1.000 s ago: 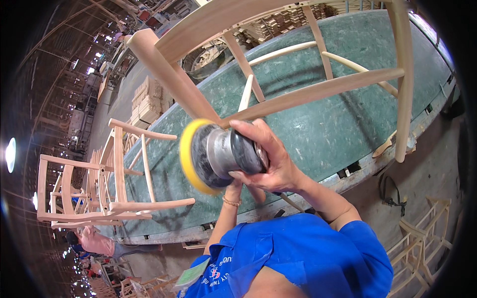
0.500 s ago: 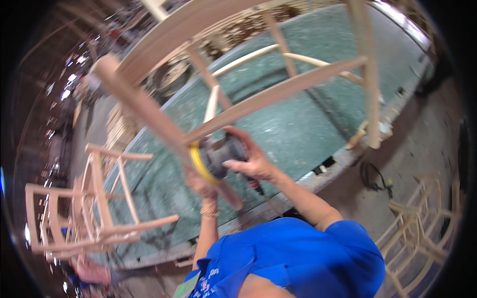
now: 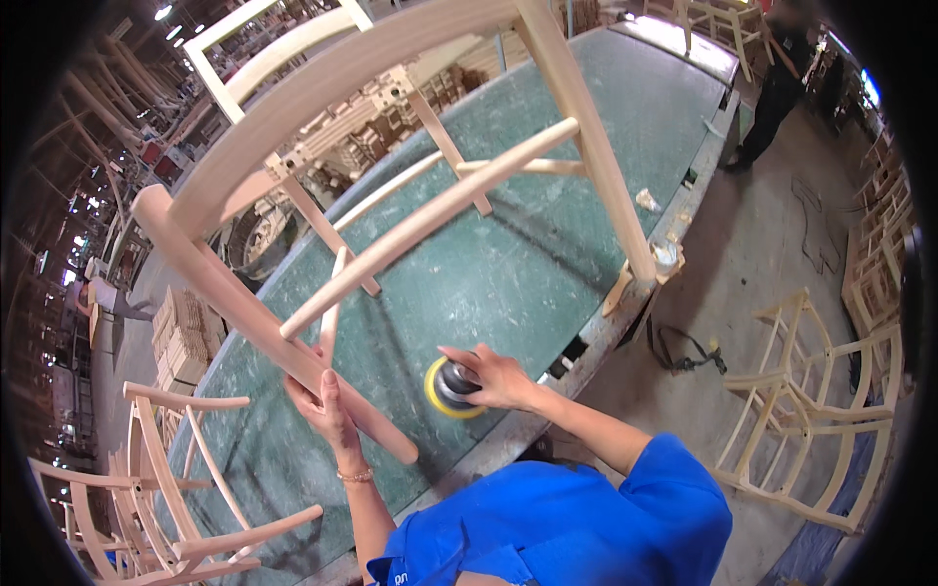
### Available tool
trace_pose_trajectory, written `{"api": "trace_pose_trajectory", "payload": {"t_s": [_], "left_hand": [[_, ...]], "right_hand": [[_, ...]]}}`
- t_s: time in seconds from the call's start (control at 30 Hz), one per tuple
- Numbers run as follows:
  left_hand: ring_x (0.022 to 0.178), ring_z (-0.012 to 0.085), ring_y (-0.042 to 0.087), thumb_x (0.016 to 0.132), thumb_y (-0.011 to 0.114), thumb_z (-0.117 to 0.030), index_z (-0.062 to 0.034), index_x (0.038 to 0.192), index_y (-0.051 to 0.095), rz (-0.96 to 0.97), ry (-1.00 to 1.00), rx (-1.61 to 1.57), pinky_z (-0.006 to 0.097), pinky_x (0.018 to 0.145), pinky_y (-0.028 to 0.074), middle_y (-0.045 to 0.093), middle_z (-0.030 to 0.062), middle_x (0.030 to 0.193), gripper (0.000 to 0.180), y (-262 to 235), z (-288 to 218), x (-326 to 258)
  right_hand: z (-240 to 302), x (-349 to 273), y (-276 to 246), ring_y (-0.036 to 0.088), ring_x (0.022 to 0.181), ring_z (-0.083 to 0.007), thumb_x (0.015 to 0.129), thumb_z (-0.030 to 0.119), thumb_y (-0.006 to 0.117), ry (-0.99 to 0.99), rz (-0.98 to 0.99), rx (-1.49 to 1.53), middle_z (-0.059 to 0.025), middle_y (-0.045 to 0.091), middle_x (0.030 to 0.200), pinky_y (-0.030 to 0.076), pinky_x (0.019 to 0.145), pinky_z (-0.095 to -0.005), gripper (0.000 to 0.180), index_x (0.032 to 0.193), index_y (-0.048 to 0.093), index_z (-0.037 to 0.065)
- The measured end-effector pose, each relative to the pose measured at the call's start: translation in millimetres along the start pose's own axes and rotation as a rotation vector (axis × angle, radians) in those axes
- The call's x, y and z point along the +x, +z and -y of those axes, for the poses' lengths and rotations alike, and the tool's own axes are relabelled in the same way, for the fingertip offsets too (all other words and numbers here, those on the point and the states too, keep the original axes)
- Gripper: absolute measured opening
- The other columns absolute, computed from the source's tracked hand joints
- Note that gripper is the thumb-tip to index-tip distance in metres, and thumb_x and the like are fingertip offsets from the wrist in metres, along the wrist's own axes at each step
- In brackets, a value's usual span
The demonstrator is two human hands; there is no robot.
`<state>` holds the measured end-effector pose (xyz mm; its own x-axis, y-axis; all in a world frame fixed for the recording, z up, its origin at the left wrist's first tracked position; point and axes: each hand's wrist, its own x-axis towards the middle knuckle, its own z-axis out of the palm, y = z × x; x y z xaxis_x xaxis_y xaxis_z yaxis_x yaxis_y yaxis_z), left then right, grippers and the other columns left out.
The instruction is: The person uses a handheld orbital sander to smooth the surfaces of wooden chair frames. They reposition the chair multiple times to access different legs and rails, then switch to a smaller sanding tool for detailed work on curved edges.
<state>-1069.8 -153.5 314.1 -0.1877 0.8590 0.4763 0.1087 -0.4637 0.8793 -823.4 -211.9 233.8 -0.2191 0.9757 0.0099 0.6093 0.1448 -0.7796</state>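
A pale wooden chair frame (image 3: 420,239) stands tilted in front of me, with a curved rail above and a straight crossbar between its legs. Its near left leg (image 3: 230,293) slants down toward me, and my left hand (image 3: 327,410) is wrapped around that leg's lower part. To the right of the leg's end, my right hand (image 3: 503,381) grips a round sander (image 3: 455,385) with a black body and a yellow pad edge. The sander is apart from the chair, low over the green tabletop (image 3: 508,283); whether it touches the surface I cannot tell.
More wooden chair frames (image 3: 186,469) lie at the left, and others (image 3: 806,420) stand on the floor at right. A brush (image 3: 618,289) rests by the table's edge. Stacked wood pieces (image 3: 186,337) stand beyond the table. A person in dark clothing (image 3: 777,93) is at far right.
The sander has come away from the chair leg, rightward and down, in my right hand. The chair frame has turned and shifted left. My left hand still holds its leg.
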Motion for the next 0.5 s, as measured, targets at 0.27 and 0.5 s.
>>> {"api": "trace_pose_trajectory", "payload": {"t_s": [0.27,0.5], "left_hand": [[0.098,0.0178,0.054,0.085,0.067,-0.028,0.0038,0.117,0.051,-0.086,-0.046,-0.1,0.032,0.091,0.041,0.059,0.0102,0.108,0.048,0,-7,2],[0.102,0.0204,0.057,0.083,0.068,-0.035,0.0048,0.116,0.055,-0.087,-0.061,0.006,0.034,0.092,0.043,0.062,0.0129,0.108,0.053,-1,-11,-8]], "right_hand": [[-83,3,31,0.061,0.093,-0.0414,0.068,0.018,0.079,0.051,-0.104,-0.33,-0.0208,0.05,0.115,0.053,0.076,-0.0458,0.091,0.145,0.035,0.037],[-31,26,48,0.049,0.123,-0.0343,0.077,0.034,0.076,-0.146,-0.127,-0.243,-0.0216,0.046,0.138,0.042,0.1,-0.0449,0.08,0.145,0.039,0.012]]}}
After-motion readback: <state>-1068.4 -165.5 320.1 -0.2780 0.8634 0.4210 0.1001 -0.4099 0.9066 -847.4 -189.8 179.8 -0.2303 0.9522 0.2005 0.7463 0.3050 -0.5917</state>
